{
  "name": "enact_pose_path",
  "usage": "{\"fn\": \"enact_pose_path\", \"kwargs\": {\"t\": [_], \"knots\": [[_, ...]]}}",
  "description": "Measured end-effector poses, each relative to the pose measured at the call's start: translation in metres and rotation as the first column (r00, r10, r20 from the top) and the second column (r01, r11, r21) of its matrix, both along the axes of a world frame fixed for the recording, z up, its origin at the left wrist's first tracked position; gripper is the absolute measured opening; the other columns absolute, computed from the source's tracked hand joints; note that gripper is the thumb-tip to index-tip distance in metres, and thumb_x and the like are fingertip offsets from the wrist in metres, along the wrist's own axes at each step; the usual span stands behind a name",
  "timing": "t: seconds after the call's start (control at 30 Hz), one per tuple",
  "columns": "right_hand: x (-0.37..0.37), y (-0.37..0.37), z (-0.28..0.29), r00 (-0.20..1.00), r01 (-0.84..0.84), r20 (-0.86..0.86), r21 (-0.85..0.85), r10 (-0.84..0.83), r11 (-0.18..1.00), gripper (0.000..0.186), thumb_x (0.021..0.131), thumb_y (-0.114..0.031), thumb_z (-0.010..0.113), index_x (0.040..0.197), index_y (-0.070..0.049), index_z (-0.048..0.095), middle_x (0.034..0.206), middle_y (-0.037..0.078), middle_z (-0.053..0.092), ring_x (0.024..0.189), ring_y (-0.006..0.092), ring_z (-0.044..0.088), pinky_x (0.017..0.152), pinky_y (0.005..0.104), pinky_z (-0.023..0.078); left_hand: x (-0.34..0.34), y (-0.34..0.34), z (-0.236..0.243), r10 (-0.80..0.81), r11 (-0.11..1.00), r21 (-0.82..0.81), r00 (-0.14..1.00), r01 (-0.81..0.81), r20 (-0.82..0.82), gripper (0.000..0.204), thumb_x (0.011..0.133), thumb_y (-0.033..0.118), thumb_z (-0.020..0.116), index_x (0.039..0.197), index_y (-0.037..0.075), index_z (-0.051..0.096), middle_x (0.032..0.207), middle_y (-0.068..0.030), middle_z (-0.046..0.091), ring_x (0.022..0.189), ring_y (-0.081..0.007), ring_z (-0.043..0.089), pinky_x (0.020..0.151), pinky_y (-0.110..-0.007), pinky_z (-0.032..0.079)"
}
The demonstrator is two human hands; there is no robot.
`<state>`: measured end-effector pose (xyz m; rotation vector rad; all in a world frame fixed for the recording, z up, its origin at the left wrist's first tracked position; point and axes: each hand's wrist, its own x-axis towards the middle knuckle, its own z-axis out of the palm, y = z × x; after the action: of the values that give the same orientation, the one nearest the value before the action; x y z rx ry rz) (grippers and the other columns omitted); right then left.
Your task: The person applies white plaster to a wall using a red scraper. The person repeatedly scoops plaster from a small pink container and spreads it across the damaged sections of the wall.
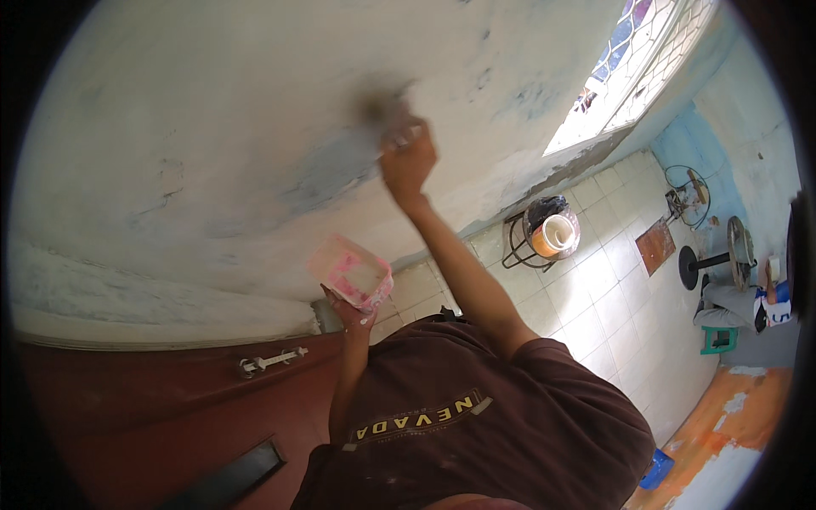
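Patchy pale wall [212, 93] fills most of what's ahead, grey-blue bare spots showing through. Tiled floor [602, 297] off to the right and lower, barred window [633, 68] up and right of the right fingers.

Right hand [408, 161]: arm out, raised to the wall, fingers closed around a tool [376, 109]. Tool smeared by motion blur, can't tell what kind from here. Its blurred end sits up and left of the knuckles, over the wall; can't tell if it's touching. A grey patch of wall lies just left of and below those fingers.

Left hand [350, 313]: lower and nearer the body, fingers gripping a pink-white tub [380, 291] at its near side. Tub tilted, mouth turned up and toward the wall, pink smears inside. So tub sits directly above the left fingers, well below the right ones.

Brown-red door [161, 399] with a pale bolt [272, 361] is left of and below the left fingers. Right of both hands: round stool [530, 219] carrying a pale bucket [544, 242]. Farthest right of the fingers: another person [733, 306] in grey trousers, near a green stool [719, 341].
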<state>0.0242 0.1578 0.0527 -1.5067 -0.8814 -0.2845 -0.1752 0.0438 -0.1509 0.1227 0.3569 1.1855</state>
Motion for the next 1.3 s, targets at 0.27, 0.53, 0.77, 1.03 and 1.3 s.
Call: {"fn": "enact_pose_path", "kwargs": {"t": [0.27, 0.53, 0.77, 1.03, 1.3], "knots": [[-0.016, -0.038, -0.013, 0.966, -0.246, -0.032, 0.174, 0.256, 0.953, 0.037, 0.080, 0.008, 0.058, 0.113, -0.003, 0.071, 0.102, 0.013, 0.073, 0.096, 0.0246, 0.072, 0.084, 0.0340, 0.056, -0.057, 0.002, 0.029, 0.012, 1.000, 0.003, 0.997, -0.012, -0.083, 0.054, 0.102, 0.051, 0.041, 0.141, 0.015, 0.045, 0.135, -0.0075, 0.054, 0.125, -0.0326, 0.054, 0.102, -0.052, 0.049], [0.112, -0.003, -0.021, 0.907, 0.404, -0.065, -0.150, -0.416, 0.903, 0.021, 0.096, -0.020, 0.057, 0.097, -0.005, 0.072, 0.082, 0.017, 0.070, 0.076, 0.0344, 0.068, 0.067, 0.0450, 0.050, -0.081, -0.003, 0.050, -0.015, 0.992, 0.118, 0.976, 0.042, -0.217, 0.055, 0.101, 0.053, 0.041, 0.139, 0.014, 0.047, 0.133, -0.0079, 0.056, 0.121, -0.0324, 0.056, 0.101, -0.052, 0.050], [-0.085, -0.023, 0.029, 0.957, -0.271, 0.087, -0.059, 0.276, 0.961, 0.017, 0.082, 0.004, 0.063, 0.098, 0.000, 0.067, 0.092, 0.015, 0.067, 0.071, 0.0244, 0.066, 0.064, 0.0329, 0.052, -0.086, 0.006, 0.034, -0.017, 0.992, 0.114, 0.949, 0.055, -0.315, 0.057, 0.100, 0.053, 0.042, 0.138, 0.010, 0.048, 0.131, -0.0086, 0.056, 0.121, -0.0344, 0.056, 0.101, -0.053, 0.050], [0.128, -0.065, 0.047, 0.946, 0.275, -0.179, -0.007, -0.272, 0.961, 0.040, 0.106, -0.032, 0.045, 0.106, 0.000, 0.069, 0.084, 0.008, 0.070, 0.079, 0.0169, 0.065, 0.073, 0.0330, 0.051, -0.079, -0.005, 0.086, -0.165, 0.983, -0.065, 0.982, 0.171, 0.089, 0.058, 0.099, 0.052, 0.043, 0.138, 0.010, 0.049, 0.131, -0.0080, 0.056, 0.120, -0.0340, 0.058, 0.099, -0.053, 0.052], [0.103, 0.027, 0.094, 0.868, 0.491, 0.163, -0.146, -0.469, 0.859, 0.012, 0.087, -0.018, 0.066, 0.091, -0.007, 0.070, 0.085, 0.015, 0.071, 0.076, 0.0356, 0.068, 0.067, 0.0433, 0.054, -0.073, -0.009, 0.091, -0.020, 1.000, 0.014, 0.953, 0.026, -0.302, 0.056, 0.099, 0.051, 0.044, 0.138, 0.011, 0.049, 0.133, -0.0084, 0.056, 0.118, -0.0341, 0.059, 0.096, -0.052, 0.053]]}}
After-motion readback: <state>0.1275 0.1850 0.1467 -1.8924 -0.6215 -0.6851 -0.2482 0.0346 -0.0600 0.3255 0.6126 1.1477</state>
